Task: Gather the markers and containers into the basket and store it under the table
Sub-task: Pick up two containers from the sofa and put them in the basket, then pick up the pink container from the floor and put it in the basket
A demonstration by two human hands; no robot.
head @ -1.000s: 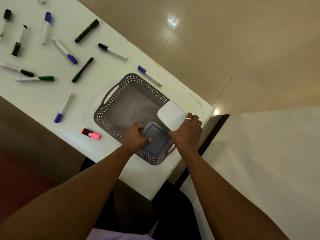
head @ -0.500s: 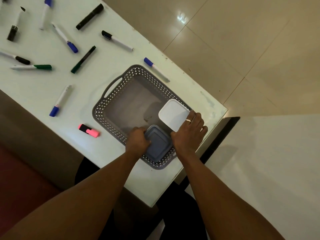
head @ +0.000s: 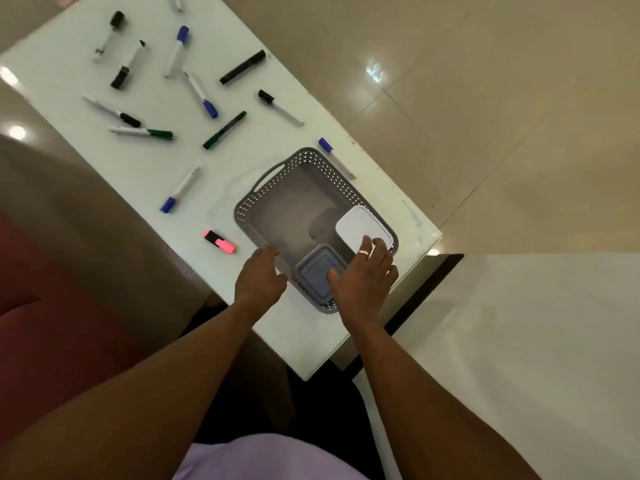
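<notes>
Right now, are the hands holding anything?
Nothing is held. The left hand is open beside the basket; the right hand rests open over the two containers.

— Where does the camera sit?
— On the person's head, looking steeply down over both forearms at the white table (head: 114,174), tilted diagonally, from about arm's reach.
— Any second view?
— None; only this wide-angle one.

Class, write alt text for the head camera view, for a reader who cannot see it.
Two bare hands hover open over a grey perforated basket on a white table; the left hand at its near rim, the right hand above a grey-lidded container and a white-lidded container inside. Whiteboard markers and a pink highlighter lie scattered on the table.
</notes>
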